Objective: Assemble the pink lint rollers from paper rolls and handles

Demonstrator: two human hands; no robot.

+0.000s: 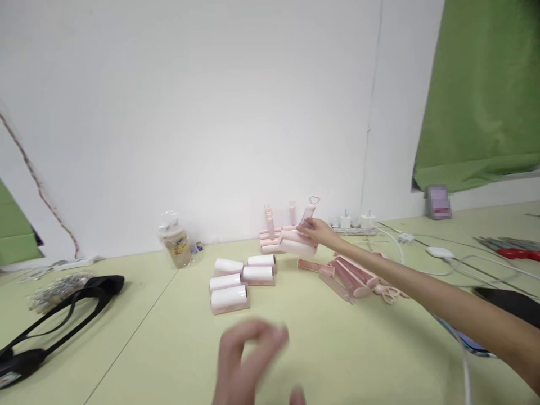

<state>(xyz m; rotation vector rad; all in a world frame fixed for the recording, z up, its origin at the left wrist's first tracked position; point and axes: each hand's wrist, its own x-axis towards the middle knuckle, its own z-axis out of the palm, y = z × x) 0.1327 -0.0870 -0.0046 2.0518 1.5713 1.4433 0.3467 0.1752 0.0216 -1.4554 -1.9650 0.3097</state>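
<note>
Far back by the wall (pixel 211 112), the pink roller (pixel 309 212) stands on the worktop (pixel 147 337), with the grip of the right hand (pixel 314 229) closed on its handle. The left hand (pixel 248 360) is blurry, loose, empty. Such a long reach could tip the other pink handles (pixel 270 218) just beside it.

Plain white wall (pixel 189 112), green curtain (pixel 481 95), pale yellow-green tabletop (pixel 147 349)

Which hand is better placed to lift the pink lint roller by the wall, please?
The right hand: it is stretched out with its fingers on the handle of the lint roller. The left hand is blurred in the foreground, well short of it.
</note>
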